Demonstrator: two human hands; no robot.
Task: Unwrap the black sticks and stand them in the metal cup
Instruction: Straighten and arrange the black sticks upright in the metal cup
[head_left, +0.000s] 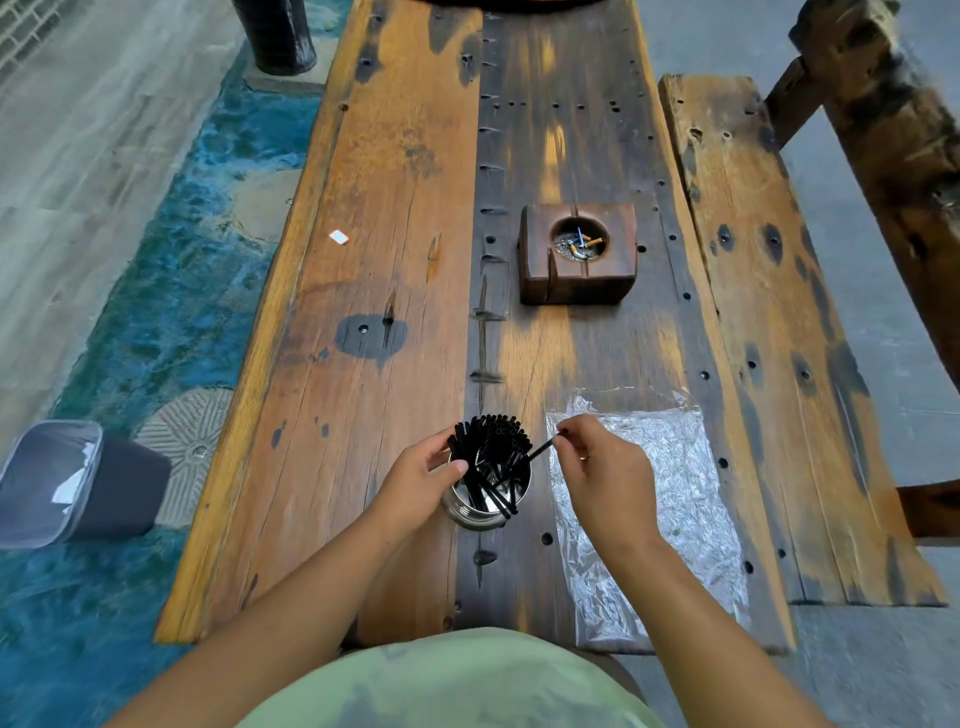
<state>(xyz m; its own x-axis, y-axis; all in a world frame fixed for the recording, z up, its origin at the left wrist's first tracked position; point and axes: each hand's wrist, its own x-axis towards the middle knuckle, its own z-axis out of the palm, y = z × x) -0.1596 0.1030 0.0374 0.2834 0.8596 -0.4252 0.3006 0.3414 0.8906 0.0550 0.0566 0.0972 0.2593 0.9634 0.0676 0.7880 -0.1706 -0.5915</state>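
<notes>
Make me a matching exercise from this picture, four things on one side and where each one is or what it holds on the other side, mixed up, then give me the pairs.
Things:
1. metal cup
2. wooden ashtray
3. clear plastic wrapper
4. grey bin

Place or state:
A. on the floor, left of the table
B. flat on the table, below the right hand pinching one black stick
C. holds cigarette butts
D. gripped by the left hand, full of black sticks

Pairs: 1-D, 2-C, 3-B, 4-A.

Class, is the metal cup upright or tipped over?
Upright: the metal cup stands on its base, rim upward, with black sticks fanning out of the top; the left hand holds its side.
</notes>
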